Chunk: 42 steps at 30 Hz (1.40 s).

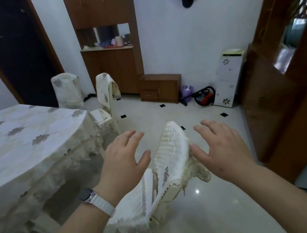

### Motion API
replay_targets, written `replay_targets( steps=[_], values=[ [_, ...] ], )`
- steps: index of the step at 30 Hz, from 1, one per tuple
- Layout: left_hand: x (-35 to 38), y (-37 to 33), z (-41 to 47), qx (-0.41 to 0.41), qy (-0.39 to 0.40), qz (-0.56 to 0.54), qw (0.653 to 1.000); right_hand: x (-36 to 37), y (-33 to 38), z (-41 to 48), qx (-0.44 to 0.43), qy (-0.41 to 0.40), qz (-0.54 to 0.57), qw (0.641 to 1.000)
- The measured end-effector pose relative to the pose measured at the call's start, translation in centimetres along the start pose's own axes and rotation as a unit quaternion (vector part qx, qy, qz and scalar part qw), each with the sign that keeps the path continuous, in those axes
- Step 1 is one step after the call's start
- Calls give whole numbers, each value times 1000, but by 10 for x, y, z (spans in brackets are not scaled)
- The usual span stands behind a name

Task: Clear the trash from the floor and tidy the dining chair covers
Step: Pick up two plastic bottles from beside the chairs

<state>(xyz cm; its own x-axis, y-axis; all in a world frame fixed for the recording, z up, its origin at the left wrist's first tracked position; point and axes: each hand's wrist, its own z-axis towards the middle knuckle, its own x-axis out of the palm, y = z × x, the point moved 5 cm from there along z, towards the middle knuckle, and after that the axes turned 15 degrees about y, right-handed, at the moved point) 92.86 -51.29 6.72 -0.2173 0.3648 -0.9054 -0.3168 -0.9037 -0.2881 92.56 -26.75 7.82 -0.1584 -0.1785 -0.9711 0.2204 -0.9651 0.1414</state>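
Tidying stage: judged about midway; the near chair cover [170, 152] sits over its backrest off the near-right edge of the table [30, 136], with one frill bunched and hanging on its right.
Left hand [125, 159]: fingers spread, holding nothing, just left of the cover.
Right hand [224, 151]: fingers spread; thumb at the cover's right edge, contact unclear.
Left to do: second chair cover [104, 91], at the table's far-right edge, hangs askew; far chair [66, 88] looks neat.
Floor [222, 212]: no trash visible; purple bin [186, 91] holds white scraps.
Writing: none readable.
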Motion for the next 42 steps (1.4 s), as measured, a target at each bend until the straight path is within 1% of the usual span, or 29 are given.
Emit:
replay_targets(
  steps=[4, 6, 8, 10, 12, 16, 19, 23, 27, 35, 37, 42],
  values=[
    [22, -6, 62, 24, 11, 5, 1000, 0, -35, 41, 17, 12, 5, 1000],
    [30, -7, 91, 35, 8, 3, 999, -2, -45, 62, 19, 13, -2, 1000],
    [51, -4, 142, 44, 12, -13, 999, 1, -72, 103, 44, 19, -8, 999],
    [58, -6, 164, 55, 9, -10, 998, -3, -79, 118, 43, 14, -26, 999],
    [72, -3, 199, 49, 18, -31, 998, -2, -97, 147, 56, 24, -30, 998],
    [91, -5, 269, 68, 34, -55, 996, -3, -126, 199, 80, 34, -41, 995],
    [105, -8, 309, 80, 40, -53, 995, 1, -145, 227, 85, 37, -52, 994],
    [124, -21, 352, 92, 51, -49, 993, 9, -179, 260, 91, 53, -34, 994],
    [151, -37, 396, 90, 39, -37, 994, 19, -226, 293, 80, 28, -9, 996],
    [209, -100, 483, 44, 30, -13, 998, 36, -347, 365, 34, 59, 28, 997],
    [214, -120, 503, 33, 28, 2, 999, 32, -376, 382, 18, 63, 32, 997],
    [215, -154, 544, 9, 8, 33, 999, 19, -425, 430, -29, 36, 37, 998]
  ],
)
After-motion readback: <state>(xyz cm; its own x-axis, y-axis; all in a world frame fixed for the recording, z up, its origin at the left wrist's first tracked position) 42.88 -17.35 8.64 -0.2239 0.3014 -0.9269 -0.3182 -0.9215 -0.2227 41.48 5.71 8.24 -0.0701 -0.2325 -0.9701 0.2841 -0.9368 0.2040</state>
